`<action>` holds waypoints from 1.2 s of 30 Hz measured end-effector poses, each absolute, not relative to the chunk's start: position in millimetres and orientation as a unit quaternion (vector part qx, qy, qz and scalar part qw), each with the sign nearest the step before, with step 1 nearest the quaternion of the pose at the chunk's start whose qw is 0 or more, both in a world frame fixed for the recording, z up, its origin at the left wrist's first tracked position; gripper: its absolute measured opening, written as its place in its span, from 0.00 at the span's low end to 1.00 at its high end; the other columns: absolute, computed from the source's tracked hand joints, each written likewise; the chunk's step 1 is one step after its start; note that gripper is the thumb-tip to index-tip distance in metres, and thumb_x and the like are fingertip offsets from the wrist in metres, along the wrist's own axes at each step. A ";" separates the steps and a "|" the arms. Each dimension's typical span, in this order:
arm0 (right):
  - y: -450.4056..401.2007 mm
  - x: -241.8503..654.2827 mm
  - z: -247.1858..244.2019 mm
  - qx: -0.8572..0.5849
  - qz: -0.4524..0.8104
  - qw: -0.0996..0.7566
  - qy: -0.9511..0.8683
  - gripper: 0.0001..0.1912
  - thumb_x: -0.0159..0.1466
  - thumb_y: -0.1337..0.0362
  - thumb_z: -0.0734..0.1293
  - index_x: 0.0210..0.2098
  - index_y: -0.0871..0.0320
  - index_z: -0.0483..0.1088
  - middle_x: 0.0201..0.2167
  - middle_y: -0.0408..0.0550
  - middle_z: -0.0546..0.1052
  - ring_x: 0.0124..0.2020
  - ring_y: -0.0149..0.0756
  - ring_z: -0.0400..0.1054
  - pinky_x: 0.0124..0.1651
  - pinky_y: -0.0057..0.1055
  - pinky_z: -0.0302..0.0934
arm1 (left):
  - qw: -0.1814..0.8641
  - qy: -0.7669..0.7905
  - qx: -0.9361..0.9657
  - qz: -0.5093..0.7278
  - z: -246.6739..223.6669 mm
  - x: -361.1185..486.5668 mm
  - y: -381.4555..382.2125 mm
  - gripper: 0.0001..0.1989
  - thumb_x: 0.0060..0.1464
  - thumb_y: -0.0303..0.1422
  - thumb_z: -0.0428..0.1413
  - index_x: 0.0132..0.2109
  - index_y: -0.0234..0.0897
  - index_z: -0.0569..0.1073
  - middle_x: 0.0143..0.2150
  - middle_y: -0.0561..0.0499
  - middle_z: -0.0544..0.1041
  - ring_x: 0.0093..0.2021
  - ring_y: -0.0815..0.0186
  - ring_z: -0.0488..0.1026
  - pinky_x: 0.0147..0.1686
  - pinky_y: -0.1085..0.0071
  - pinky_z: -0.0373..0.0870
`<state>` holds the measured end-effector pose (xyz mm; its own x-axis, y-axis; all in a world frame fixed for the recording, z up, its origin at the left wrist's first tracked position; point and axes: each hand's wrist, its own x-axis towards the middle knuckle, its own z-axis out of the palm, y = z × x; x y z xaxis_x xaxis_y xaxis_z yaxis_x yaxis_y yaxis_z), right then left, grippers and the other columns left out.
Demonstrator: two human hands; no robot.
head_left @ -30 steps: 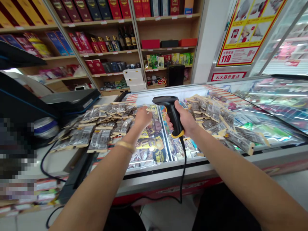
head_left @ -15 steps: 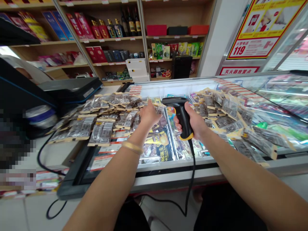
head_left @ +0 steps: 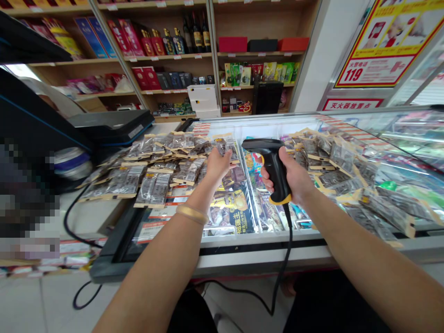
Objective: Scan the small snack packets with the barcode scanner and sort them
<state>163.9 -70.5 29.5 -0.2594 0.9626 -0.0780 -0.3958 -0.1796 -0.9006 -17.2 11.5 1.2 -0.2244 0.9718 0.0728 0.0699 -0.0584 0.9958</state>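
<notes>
A black and yellow barcode scanner (head_left: 275,171) is gripped in my right hand (head_left: 298,178), its head pointing left over the glass-topped freezer (head_left: 249,238). Closed around the lower edge of a clear packet with dark contents (head_left: 225,144) is my left hand (head_left: 218,164), a gold bangle on its wrist. Many similar packets (head_left: 152,187) lie heaped to the left of that hand. Another heap of packets (head_left: 343,159) spreads out to the right of the scanner. Colourful goods show through the glass between the heaps.
The scanner's black cable (head_left: 285,263) hangs over the freezer's front edge. At the left stand a dark flat device (head_left: 111,121) and a blue-banded roll (head_left: 72,162). Behind are shelves (head_left: 194,56) with bottles and boxes. A person's arm partly shows at far left.
My left hand has taken hold of a packet, which now shows above its fingers. The view has shifted slightly left, and the scanner stays in my right hand.
</notes>
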 end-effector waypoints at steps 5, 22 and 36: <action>-69.4 164.1 26.8 -0.364 0.684 0.487 -0.404 0.31 0.65 0.35 0.63 0.46 0.59 0.72 0.20 0.42 0.69 0.16 0.29 0.59 0.16 0.25 0.57 | 0.474 0.493 0.437 0.584 7.9 -19.0 8.2 0.13 0.44 0.35 0.68 0.32 0.37 0.73 0.31 0.53 0.76 0.38 0.63 0.77 0.49 0.57 0.78; -69.5 162.2 24.4 -0.392 0.685 0.456 -0.412 0.32 0.63 0.34 0.64 0.43 0.59 0.73 0.18 0.43 0.70 0.14 0.28 0.59 0.14 0.24 0.57 | 0.465 0.485 0.404 0.621 -8.8 -21.9 29.4 0.18 0.45 0.44 0.69 0.34 0.36 0.76 0.29 0.53 0.75 0.36 0.65 0.77 0.50 0.50 0.79; -64.1 165.9 19.6 -0.361 0.700 0.459 -0.411 0.31 0.63 0.35 0.65 0.43 0.59 0.71 0.22 0.44 0.73 0.16 0.29 0.62 0.17 0.25 0.60 | 0.487 0.477 0.412 0.605 0.6 -20.3 18.2 0.10 0.51 0.38 0.64 0.34 0.37 0.75 0.30 0.52 0.77 0.37 0.65 0.79 0.49 0.55 0.79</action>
<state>165.9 -64.1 19.6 -0.3167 0.9398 -0.1286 -0.3463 -0.2408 -0.9067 -20.3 18.2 0.6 -0.1868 0.9818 0.0328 -0.1956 -0.0699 0.9782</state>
